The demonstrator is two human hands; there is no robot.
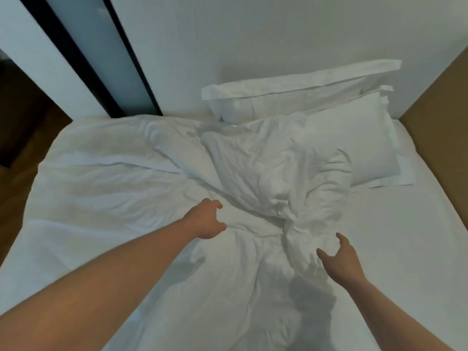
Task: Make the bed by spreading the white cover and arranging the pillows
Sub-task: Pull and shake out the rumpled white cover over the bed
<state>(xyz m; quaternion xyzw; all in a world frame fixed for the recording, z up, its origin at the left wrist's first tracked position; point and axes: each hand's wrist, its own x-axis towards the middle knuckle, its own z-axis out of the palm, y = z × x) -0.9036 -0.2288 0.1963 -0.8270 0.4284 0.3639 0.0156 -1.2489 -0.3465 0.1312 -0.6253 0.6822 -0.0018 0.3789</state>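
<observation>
- Your right hand (340,259) hovers over the near right part of the white cover (228,274), fingers spread wide and loosely bent, holding nothing; its shadow falls on the cloth just below it.
- Your left hand (206,219) reaches farther in, thumb and fingers curved into a wide C just above or on the cover; you cannot tell from this view whether it touches or pinches the cloth.
- Between and beyond your hands the cover is bunched into a crumpled heap at mid-bed, with its flatter part spread to the left as far as the bed's left edge.
- To the right of the heap, bare sheet (405,249) runs to the right edge, where a brown panel (440,117) borders the bed.
- The heap overlaps the front pillow (359,143), which lies flat; a second pillow (291,97) leans on the wall (253,34) behind it.
- At far left, dark floor (20,117) shows beside the bed, and a dark-framed panel (101,59) meets the bed's far left corner.
</observation>
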